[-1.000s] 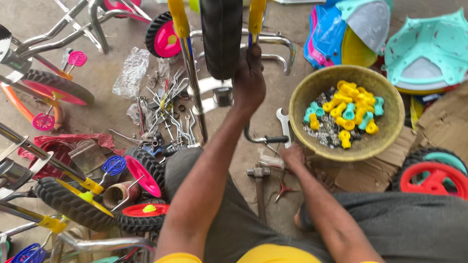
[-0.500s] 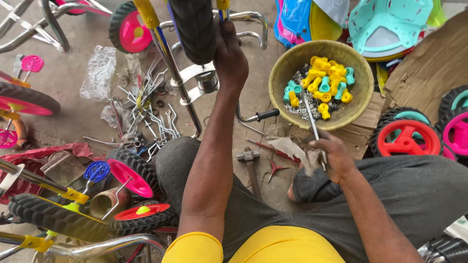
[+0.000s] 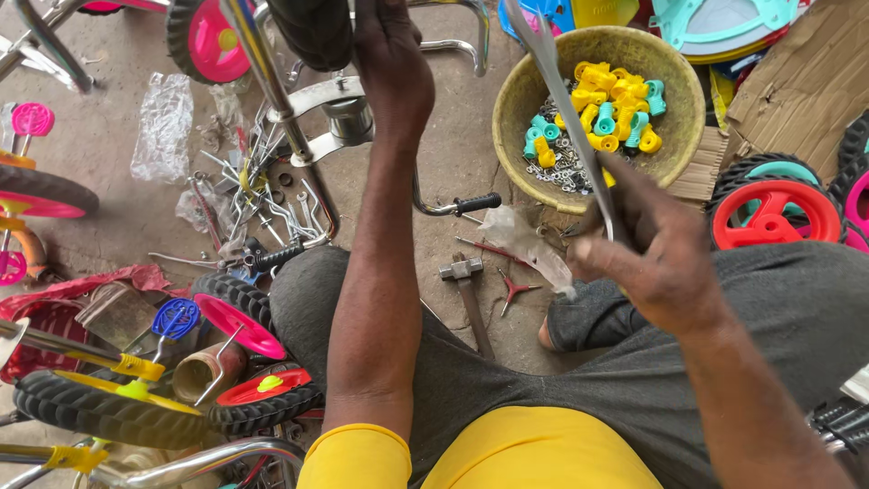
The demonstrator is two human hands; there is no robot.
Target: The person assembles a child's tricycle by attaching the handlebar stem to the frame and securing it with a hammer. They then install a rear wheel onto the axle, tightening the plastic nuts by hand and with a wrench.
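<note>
At the top centre of the frame, the left hand (image 3: 391, 68) is closed over a black tyre (image 3: 312, 32), its fingers curled on the rubber, apparently to steady the small wheel and the chrome frame parts (image 3: 335, 104) under it. Toward the right of centre, the right hand (image 3: 656, 244) is clamped on a long flat metal tool (image 3: 566, 109), thumb and fingers pinched round its lower end so that the shaft slants up and left across the frame. That angle carries the tool over the round yellowish bowl (image 3: 516, 136) at the upper right, which holds yellow and teal plastic pieces (image 3: 602, 104) and a heap of small metal hardware, all within easy reach of the seated person. Lower down on the concrete floor, between the knees, a hammer (image 3: 469, 294) lies beside a small red tool (image 3: 514, 292) and a crumpled clear plastic bag (image 3: 525, 244). Left of centre, a scatter of loose metal rods (image 3: 258, 195) lies by the frame. Pink-and-black small wheels (image 3: 237, 312) sit at the lower left, and a red wheel (image 3: 774, 208) rests at the right edge.
</note>
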